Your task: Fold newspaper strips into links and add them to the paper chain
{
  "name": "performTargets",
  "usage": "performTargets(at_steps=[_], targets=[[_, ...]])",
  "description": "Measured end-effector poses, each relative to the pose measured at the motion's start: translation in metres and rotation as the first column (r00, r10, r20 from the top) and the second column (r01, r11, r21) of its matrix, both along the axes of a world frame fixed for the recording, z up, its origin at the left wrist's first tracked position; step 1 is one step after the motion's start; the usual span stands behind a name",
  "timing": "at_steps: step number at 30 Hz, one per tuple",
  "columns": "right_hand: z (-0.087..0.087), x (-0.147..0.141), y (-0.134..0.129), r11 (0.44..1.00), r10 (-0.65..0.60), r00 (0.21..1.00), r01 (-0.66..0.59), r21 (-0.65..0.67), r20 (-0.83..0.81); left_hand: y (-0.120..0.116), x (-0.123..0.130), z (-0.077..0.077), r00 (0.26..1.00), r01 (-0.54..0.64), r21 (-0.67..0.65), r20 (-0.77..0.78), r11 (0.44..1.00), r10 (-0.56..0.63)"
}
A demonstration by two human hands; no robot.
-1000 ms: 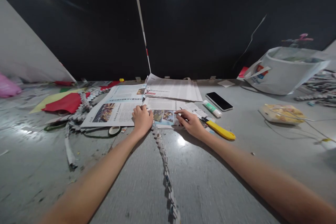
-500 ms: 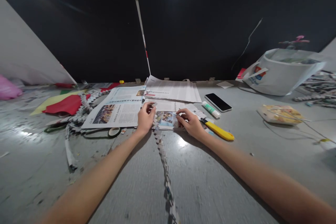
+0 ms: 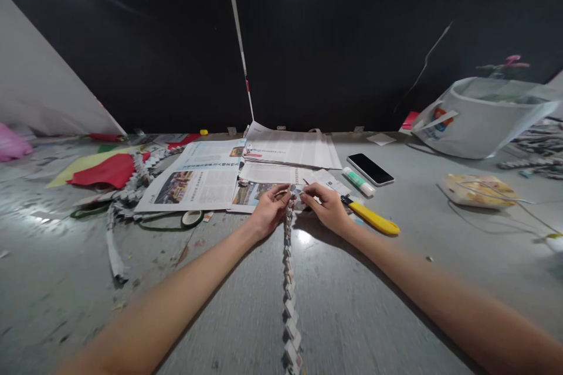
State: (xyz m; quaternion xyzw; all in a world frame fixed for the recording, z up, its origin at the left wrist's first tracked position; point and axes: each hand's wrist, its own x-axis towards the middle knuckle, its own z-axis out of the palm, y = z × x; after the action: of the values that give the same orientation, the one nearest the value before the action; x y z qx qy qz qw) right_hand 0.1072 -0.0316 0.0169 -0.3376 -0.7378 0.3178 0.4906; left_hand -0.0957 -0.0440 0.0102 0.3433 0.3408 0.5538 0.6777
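A long chain of folded paper (image 3: 290, 304) runs from the near edge of the view up to my hands. My left hand (image 3: 271, 211) pinches the far end of this chain between thumb and fingers. Close beside it, my right hand (image 3: 324, 204) is closed on a small paper strip (image 3: 297, 193) at the chain's end; the fingertips partly hide it. Just behind the hands lie printed newspaper sheets (image 3: 193, 179). A yellow cutter (image 3: 373, 218) rests to the right of my right hand, near a glue stick (image 3: 358, 181).
A black phone (image 3: 370, 169) lies behind the glue stick. Farther right are a food packet (image 3: 479, 190) with a cable and a white bag (image 3: 475, 120). Red paper (image 3: 103, 171), more folded chain (image 3: 141, 179) and a tape roll (image 3: 192, 218) lie left. A dark panel (image 3: 329, 41) stands behind.
My left hand has moved right with the chain end, close to my right hand. The chain now hangs straighter toward me, and the picture strips behind are more exposed. The view has shifted slightly.
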Motion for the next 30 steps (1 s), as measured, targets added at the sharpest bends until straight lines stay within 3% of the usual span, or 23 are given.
performTargets(at_steps=[3, 15, 24, 30], targets=[[0.000, 0.001, -0.002, 0.999, 0.021, 0.999, -0.023, 0.041, 0.029, 0.000, 0.001, -0.001, 1.000, 0.013, 0.012, -0.006, 1.000, -0.013], [0.000, 0.002, -0.004, 0.999, 0.037, 0.996, -0.035, -0.024, 0.083, 0.000, 0.003, -0.006, 0.996, 0.008, 0.044, -0.090, 0.999, -0.004], [0.004, 0.004, -0.005, 0.997, 0.054, 0.996, -0.050, -0.058, 0.072, -0.001, 0.006, -0.011, 0.957, -0.059, 0.207, -0.268, 0.976, 0.115], [0.006, 0.005, -0.004, 0.992, 0.098, 0.993, -0.091, -0.092, 0.070, -0.002, 0.005, -0.009, 0.953, -0.019, 0.240, -0.289, 0.971, 0.090]])
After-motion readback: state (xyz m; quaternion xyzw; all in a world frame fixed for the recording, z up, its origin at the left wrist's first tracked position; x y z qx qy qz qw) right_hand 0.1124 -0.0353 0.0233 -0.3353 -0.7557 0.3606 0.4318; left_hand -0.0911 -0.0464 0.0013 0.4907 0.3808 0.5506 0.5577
